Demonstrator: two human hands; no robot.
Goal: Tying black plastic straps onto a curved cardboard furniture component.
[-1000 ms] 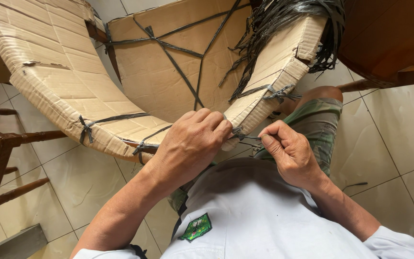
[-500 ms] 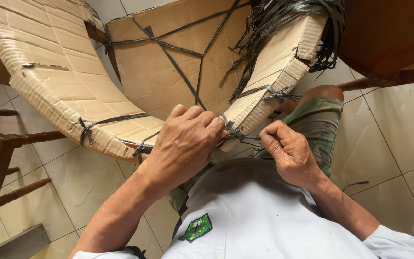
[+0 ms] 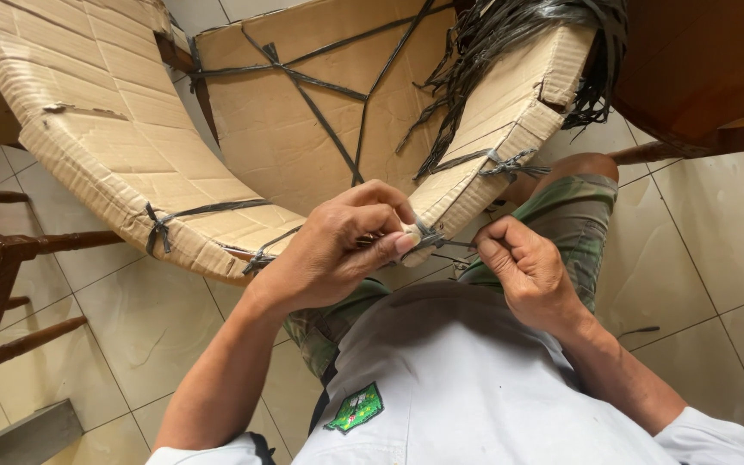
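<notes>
A curved cardboard frame [image 3: 122, 164] made of folded strips rests over my lap, bound at several spots with thin black plastic string. My left hand [image 3: 337, 245] grips the near edge of the cardboard where two strips meet and pinches the black string tie [image 3: 430, 236] against it. My right hand [image 3: 523, 267] sits just to the right, fingers closed on the loose end of that same string. A bundle of loose black strings [image 3: 518, 43] hangs from the frame's upper right corner.
A flat cardboard back panel [image 3: 303, 112] crossed by black strings stands behind the frame. Dark wooden furniture legs [image 3: 10, 258] are at the left, and a wooden piece [image 3: 699, 69] fills the upper right. Pale floor tiles [image 3: 148, 336] lie below.
Both hands stayed at the same joint. My left fingers shifted slightly and now press the tie, while my right hand drew the string end a little rightward.
</notes>
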